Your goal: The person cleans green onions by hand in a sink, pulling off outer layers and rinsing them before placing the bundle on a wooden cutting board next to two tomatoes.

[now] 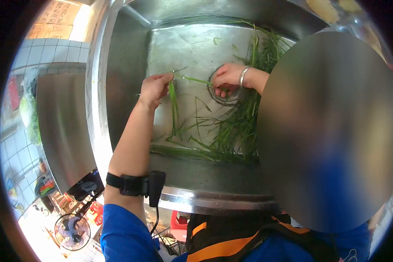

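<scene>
My left hand (156, 89) is closed, its thumb and fingers pinching a long, thin green stalk (196, 80) over the metal sink (174, 52). That stalk stretches across to my right hand (227, 78), whose fingers are curled around its other end above the round drain (218, 99). A bracelet (243, 77) circles my right wrist. From under my left hand hangs a strand of green leaves (174, 105). A tangled heap of long green leaves (246, 126) lies along the sink's right side, close to my right hand. Much of my right arm is hidden by a blurred patch.
The sink's rim (101, 87) runs along the left. Beyond it is a metal surface (63, 126), with a bag of green vegetables (28, 113) by the tiled wall. A fan (72, 231) stands lower left, and a red object (179, 225) sits below the sink.
</scene>
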A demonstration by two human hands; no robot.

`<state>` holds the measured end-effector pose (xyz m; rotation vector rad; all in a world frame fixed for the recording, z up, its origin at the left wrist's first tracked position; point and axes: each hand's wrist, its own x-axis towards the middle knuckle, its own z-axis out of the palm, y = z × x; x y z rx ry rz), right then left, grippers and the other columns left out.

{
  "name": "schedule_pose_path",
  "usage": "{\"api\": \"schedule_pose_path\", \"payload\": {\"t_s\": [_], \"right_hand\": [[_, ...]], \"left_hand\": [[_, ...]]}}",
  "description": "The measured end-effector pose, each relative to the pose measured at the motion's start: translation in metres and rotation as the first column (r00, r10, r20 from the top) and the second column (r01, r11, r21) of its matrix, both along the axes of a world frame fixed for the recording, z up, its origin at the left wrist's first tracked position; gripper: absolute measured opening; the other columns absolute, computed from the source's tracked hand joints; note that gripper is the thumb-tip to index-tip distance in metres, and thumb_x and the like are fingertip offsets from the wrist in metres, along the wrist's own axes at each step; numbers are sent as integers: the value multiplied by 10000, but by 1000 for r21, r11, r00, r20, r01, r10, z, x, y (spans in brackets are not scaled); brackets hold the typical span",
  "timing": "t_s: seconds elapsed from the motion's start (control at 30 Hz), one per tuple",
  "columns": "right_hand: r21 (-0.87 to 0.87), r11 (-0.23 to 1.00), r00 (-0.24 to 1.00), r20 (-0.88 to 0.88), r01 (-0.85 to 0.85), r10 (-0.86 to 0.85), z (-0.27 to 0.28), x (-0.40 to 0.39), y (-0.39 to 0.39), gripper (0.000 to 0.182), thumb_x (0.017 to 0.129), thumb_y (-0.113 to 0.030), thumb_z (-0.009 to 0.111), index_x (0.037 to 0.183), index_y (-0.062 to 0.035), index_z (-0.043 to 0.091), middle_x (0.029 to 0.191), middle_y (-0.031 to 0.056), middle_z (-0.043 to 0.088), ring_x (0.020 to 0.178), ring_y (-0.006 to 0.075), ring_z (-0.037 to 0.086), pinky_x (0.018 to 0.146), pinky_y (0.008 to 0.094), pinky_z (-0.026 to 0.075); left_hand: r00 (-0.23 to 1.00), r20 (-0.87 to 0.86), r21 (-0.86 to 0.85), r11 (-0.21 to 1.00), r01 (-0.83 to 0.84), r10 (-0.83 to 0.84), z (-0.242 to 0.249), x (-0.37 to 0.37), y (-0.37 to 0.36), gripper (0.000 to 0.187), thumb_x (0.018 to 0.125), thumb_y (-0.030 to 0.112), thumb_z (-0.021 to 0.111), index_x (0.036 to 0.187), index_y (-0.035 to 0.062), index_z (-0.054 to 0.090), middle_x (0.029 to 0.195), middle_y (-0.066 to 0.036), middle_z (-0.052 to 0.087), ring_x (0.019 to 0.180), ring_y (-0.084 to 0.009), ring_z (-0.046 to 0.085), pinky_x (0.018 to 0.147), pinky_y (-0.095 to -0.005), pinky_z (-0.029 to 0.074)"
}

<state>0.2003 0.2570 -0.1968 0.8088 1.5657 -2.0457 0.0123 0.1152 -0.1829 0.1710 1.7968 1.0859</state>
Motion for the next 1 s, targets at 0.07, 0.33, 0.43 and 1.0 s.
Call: {"api": "schedule_pose_path", "payload": {"t_s": [0.07,0.33,0.43,1.0], "right_hand": [[205,973,993,-37,-103,113,-2,13,6,148,679,-139,526,757,-29,586,712,68,602,610,136,573,514,276,445],[730,675,972,-67,-106,225,3,-22,-36,333,589,-264,626,814,-19,613,818,164,589,767,272,571,682,365,451],[746,659,994,-102,95,-29,-27,-31,-45,291,525,-202,672,766,-47,626,806,167,588,790,253,569,690,362,452],[972,-122,979,-205,202,-9,-7,36,35,127,696,-108,504,775,-68,595,798,118,546,710,276,548,656,370,451]], "left_hand": [[978,-61,-123,973,194,-202,4,6,1,153,696,153,585,783,28,575,618,8,514,527,-92,470,474,-225,382],[815,-146,-162,827,539,-560,17,52,6,184,720,253,544,773,79,568,535,64,408,424,-28,324,381,-187,219],[917,6,6,917,399,-399,-12,54,4,147,761,237,544,712,113,482,475,79,318,386,-19,286,349,-179,195],[916,66,-79,913,401,-397,36,49,20,257,664,196,666,843,30,583,792,5,549,676,-65,473,542,-196,369]]}}
